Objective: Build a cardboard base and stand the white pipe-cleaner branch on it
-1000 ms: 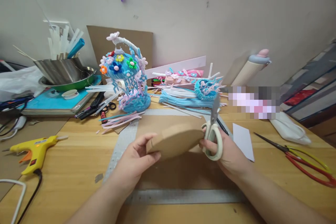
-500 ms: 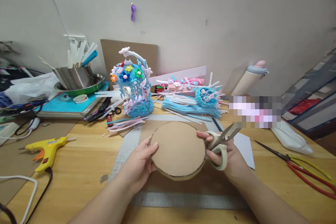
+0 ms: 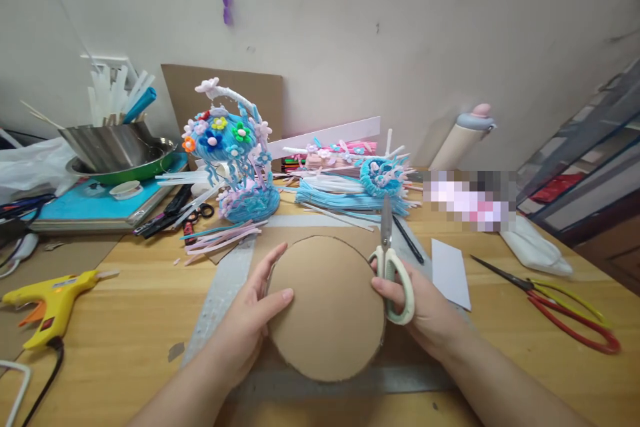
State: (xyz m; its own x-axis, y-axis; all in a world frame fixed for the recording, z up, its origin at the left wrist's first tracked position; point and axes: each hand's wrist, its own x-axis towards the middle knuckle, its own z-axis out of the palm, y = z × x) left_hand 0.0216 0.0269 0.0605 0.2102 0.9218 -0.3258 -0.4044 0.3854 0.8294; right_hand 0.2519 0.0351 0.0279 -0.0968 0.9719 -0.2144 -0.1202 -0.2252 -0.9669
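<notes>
A round cardboard disc [image 3: 327,307] is held over the mat in front of me. My left hand [image 3: 257,313] grips its left edge, thumb on top and fingers beneath and behind. At the disc's right edge, my right hand [image 3: 417,300] holds scissors with pale green handles [image 3: 400,287], their blades pointing up and away, apparently closed. The fingers of that hand also seem to touch the disc's edge, though some are hidden by the handles.
A yellow glue gun [image 3: 55,303] lies at left. Red-and-yellow-handled scissors [image 3: 570,310] and white card [image 3: 450,273] lie at right. Behind stand a blue flowered ornament [image 3: 225,147], pipe-cleaner bundles [image 3: 340,197], a metal bowl [image 3: 113,147] and a bottle [image 3: 463,140].
The disc has tilted to show its face more fully, and its dark-marked near rim no longer shows. The scissors have swung from pointing right to pointing up. The view has shifted slightly right.
</notes>
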